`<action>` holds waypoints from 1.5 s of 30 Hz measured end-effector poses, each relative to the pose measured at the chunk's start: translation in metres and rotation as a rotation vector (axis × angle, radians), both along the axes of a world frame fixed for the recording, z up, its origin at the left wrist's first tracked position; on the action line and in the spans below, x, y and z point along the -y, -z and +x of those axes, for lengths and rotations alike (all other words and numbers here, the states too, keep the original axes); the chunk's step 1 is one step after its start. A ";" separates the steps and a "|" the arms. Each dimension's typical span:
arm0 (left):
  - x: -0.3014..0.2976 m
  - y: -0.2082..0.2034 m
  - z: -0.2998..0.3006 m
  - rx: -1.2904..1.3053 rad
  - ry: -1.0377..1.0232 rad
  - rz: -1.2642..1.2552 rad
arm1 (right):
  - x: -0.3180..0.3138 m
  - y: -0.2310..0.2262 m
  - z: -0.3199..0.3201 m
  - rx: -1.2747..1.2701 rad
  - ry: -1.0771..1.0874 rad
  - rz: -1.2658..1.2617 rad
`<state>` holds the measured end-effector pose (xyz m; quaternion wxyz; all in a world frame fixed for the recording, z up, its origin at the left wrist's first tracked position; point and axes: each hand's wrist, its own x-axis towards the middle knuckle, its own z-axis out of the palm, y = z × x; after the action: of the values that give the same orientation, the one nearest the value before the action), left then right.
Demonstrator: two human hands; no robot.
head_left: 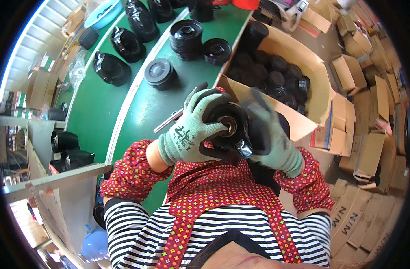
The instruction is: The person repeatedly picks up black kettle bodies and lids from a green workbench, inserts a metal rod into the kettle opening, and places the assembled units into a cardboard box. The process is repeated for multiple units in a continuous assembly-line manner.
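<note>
Both hands wear pale green gloves with dark fingertips. My left hand (193, 125) is closed on the rim of a black round plastic housing (223, 139), held in front of my apron. A metal-lined round hole sits in the housing's middle, and a shiny metal tab (244, 148) sticks out at its lower right. At the housing's right side is my right hand (272, 136), its fingers smeared by motion, so I cannot see whether they grip it. Just left of my left hand, a thin metal rod (169, 120) lies at the edge of the green table (144, 110).
Stacked black discs (186, 39), a grey-topped disc stack (159, 72) and several glossy black housings (110, 68) stand on the table. An open cardboard box (299, 119) of black round parts is at right. Cardboard boxes (348, 74) crowd the floor beyond.
</note>
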<state>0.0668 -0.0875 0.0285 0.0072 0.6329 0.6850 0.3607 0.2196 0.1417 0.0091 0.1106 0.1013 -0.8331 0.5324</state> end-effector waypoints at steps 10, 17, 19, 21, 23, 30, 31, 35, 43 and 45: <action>0.044 0.074 0.082 0.508 -0.103 0.199 | -0.074 0.140 0.047 0.135 0.459 -0.618; 0.107 0.134 -0.002 -0.033 -0.769 -0.437 | -0.033 0.052 -0.002 0.146 0.304 0.259; 0.127 0.155 -0.030 -0.083 -0.858 -0.564 | -0.007 0.066 -0.002 0.150 0.242 0.424; 0.128 0.162 -0.048 0.239 -0.823 -0.759 | 0.005 0.049 0.002 0.161 0.218 0.483; 0.129 0.165 -0.060 0.282 -0.653 -0.674 | 0.010 0.039 0.010 0.108 0.209 0.558; 0.074 0.112 -0.051 0.994 -0.555 -0.243 | -0.035 0.022 -0.026 0.096 -0.111 0.052; 0.060 0.090 -0.048 0.709 -0.496 -0.228 | -0.047 0.024 -0.038 0.244 -0.237 -0.092; 0.012 0.012 -0.038 0.611 -0.343 -0.354 | -0.046 -0.001 -0.104 -0.333 -0.072 0.481; -0.054 -0.041 -0.058 0.597 -0.029 -0.339 | -0.053 0.117 -0.126 -0.229 -0.130 0.025; -0.071 -0.021 -0.060 0.614 0.094 -0.157 | -0.058 0.132 -0.122 -0.147 -0.178 -0.012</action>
<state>0.0063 -0.0167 0.0495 0.2791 0.5229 0.6465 0.4803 0.0980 0.1995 -0.1227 0.1242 0.2131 -0.8072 0.5363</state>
